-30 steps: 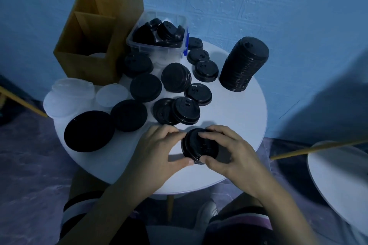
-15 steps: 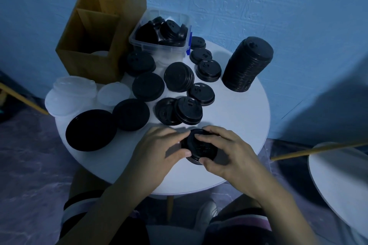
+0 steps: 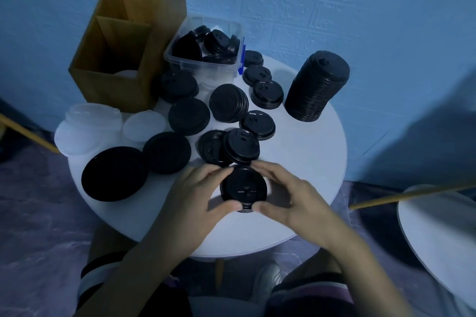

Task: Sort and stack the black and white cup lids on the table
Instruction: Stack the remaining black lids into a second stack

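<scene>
The black lids are looking like thin plastic with a faint sheen. At ten o'clock, the white lids are showing frosted, translucent plastic. The bin is appearing as clear glossy plastic, the box as matt wood, the surface as smooth matt white.

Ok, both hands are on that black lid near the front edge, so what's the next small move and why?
Probably carry the black lid, pinched by the left hand and right hand, to the tall black stack at the table's far right. That looks like the main sorted pile, though the size match is unclear.
</scene>
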Motion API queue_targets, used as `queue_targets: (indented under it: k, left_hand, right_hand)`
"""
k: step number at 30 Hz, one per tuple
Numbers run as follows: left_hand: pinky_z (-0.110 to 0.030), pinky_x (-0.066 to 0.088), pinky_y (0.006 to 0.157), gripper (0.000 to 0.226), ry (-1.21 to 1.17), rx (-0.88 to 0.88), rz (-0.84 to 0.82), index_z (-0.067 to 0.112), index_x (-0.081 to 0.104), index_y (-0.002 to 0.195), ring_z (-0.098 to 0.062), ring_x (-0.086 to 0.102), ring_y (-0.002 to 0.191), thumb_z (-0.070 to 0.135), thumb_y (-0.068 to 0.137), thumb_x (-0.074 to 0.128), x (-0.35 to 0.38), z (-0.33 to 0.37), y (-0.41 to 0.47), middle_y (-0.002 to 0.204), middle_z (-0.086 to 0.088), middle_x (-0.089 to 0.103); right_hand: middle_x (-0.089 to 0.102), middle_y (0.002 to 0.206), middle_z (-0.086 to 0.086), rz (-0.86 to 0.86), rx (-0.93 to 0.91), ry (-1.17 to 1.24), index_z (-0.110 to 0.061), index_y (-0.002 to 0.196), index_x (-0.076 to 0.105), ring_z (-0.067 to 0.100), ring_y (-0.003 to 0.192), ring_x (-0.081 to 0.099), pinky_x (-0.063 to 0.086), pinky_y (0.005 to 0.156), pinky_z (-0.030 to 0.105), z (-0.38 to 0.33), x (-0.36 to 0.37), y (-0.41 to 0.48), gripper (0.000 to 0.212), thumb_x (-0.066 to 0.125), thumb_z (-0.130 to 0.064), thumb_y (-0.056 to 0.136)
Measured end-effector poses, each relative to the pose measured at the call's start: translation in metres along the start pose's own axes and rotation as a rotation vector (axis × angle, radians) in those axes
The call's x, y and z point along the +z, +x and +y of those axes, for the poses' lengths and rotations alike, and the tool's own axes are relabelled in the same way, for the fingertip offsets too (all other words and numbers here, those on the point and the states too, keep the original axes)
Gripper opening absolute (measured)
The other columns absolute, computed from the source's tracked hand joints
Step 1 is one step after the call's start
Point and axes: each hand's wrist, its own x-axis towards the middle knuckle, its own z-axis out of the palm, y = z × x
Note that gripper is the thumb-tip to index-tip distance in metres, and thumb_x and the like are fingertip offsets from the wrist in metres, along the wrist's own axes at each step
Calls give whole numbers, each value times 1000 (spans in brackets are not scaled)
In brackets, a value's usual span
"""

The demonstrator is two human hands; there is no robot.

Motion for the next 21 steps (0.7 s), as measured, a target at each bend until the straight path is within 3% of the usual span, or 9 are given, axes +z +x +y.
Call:
queue_targets:
  k: [1,3,5,6,11,15,21]
  left_hand:
    - [-9,26,97,72,7,-6,-6,30,57,144,-3,40,120,66,82,54,-2,-2,0,132,18,56]
    - [-12,26,98,67,16,-20,-12,29,56,145,-5,41,122,60,86,63,-4,-5,0,132,17,56]
    - [-14,28,97,63,30,-26,-10,29,55,145,-6,42,121,54,88,68,-3,-5,-1,131,18,56]
    - [-15,29,96,64,36,-27,-6,30,56,144,-5,42,119,56,87,65,-2,-5,-1,130,19,56]
    - [-25,36,94,67,23,-32,-8,33,57,141,-7,45,114,64,83,49,-1,-4,-1,128,20,55]
    - [-27,37,95,67,26,-23,2,32,56,142,-8,46,117,64,84,49,0,-6,-1,130,19,56]
    - [-28,37,93,67,18,-17,5,30,58,140,-10,47,116,63,83,49,-1,-3,-1,129,17,58]
  right_hand:
    - [63,136,-20,-6,7,93,-42,140,54,0,131,53,38,112,25,-1,-5,3,61,80,-26,87]
    - [72,112,-13,116,7,193,-38,122,69,1,107,65,48,96,26,-3,-11,13,37,78,-21,90]
    - [70,92,-13,335,-17,140,-35,105,74,1,82,62,47,80,25,-3,-13,28,18,76,-22,92]
    - [68,92,-13,401,-26,84,-36,102,73,3,79,60,47,78,26,-4,-13,37,15,76,-27,91]
    - [67,119,-17,338,-8,-251,-37,122,68,6,100,59,47,92,25,-17,2,65,41,74,-55,85]
    - [62,97,-18,366,23,-275,-37,115,71,9,100,58,43,84,25,-20,7,67,41,76,-60,81]
    - [68,96,-9,400,59,-222,-35,101,67,12,93,63,49,82,31,-15,9,71,34,76,-61,80]
